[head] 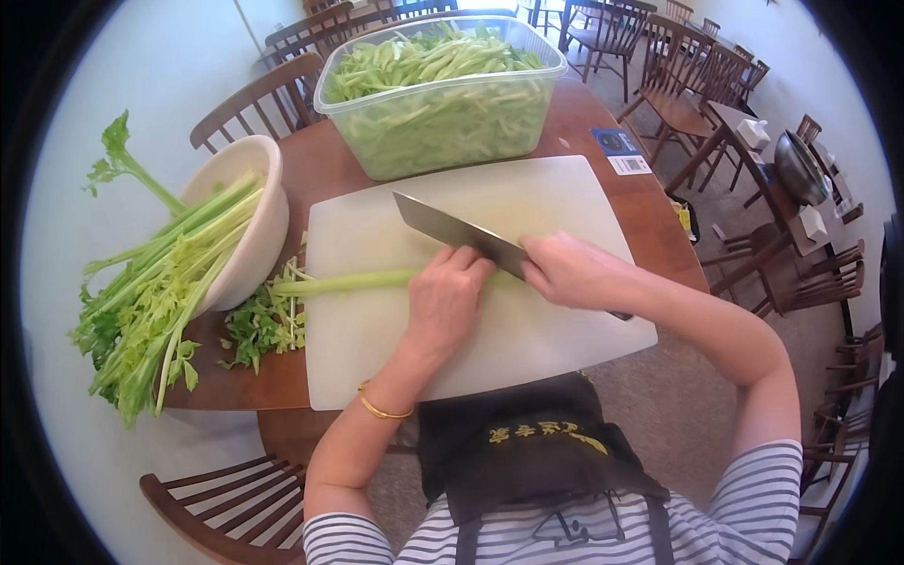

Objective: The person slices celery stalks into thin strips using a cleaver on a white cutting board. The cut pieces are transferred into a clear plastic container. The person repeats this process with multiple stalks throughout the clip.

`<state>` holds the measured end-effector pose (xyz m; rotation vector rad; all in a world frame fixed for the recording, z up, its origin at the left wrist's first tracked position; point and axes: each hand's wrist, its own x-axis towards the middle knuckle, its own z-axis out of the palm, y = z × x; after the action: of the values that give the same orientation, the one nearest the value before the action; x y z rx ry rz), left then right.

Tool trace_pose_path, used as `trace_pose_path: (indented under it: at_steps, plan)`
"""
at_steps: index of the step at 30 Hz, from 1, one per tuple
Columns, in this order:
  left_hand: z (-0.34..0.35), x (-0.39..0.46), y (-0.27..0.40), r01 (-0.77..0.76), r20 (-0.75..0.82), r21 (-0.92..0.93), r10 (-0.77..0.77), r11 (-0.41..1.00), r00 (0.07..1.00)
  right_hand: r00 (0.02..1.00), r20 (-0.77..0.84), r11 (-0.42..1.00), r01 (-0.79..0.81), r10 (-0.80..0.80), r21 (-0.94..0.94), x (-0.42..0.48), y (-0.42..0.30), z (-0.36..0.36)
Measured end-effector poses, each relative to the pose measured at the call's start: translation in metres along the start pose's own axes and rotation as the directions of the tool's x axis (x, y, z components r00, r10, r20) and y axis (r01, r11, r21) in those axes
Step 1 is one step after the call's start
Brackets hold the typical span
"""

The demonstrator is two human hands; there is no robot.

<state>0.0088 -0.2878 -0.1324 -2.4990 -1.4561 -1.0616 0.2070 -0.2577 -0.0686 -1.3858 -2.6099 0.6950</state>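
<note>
A pale green celery stalk (353,282) lies across the white cutting board (374,353). My left hand (448,293) presses it down, fingers bent over the stalk near its right part. In my right hand (572,272) is a cleaver (452,226), gripped at the handle and the base of the blade. Its broad blade slants up and left across the stalk, right beside my left fingertips. A short piece of the stalk shows faintly to the right of the blade. The stalk's left end reaches past the board's edge onto chopped leaves.
A clear plastic tub (452,131) full of cut celery stands behind the board. To the left, a tilted white bowl (272,191) holds long celery stalks (176,268). Trimmed leaves (258,325) lie between bowl and board. A printed card (621,150) sits on the wooden table (650,212).
</note>
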Motion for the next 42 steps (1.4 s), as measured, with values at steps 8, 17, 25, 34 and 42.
trace_pose_path:
  at_steps: [8, 17, 25, 34, 42]
  plan:
    - [0.003, -0.009, -0.008, 0.054, -0.024, -0.08, -0.056, 0.995, 0.998, 0.952, 0.245, 0.975, -0.208, 0.183, 0.082, -0.026, -0.023, -0.044]
    - [-0.003, -0.002, -0.011, 0.006, -0.005, -0.084, -0.006, 0.996, 1.0, 0.996, 0.083, 0.994, -0.054, 0.046, 0.097, -0.003, -0.006, -0.006]
    - [0.001, -0.007, -0.01, 0.01, -0.027, -0.005, -0.01, 1.0, 1.0, 0.965, 0.221, 0.983, -0.163, 0.141, 0.083, -0.018, -0.02, -0.044]
    - [-0.002, -0.007, -0.007, 0.02, -0.037, 0.015, -0.019, 1.0, 0.999, 0.998, 0.053, 0.997, -0.025, 0.021, 0.077, 0.007, -0.018, -0.008]
    - [0.0, -0.011, -0.008, 0.044, -0.052, 0.012, -0.044, 0.999, 0.998, 0.965, 0.233, 0.982, -0.153, 0.123, 0.115, -0.006, -0.022, -0.043]
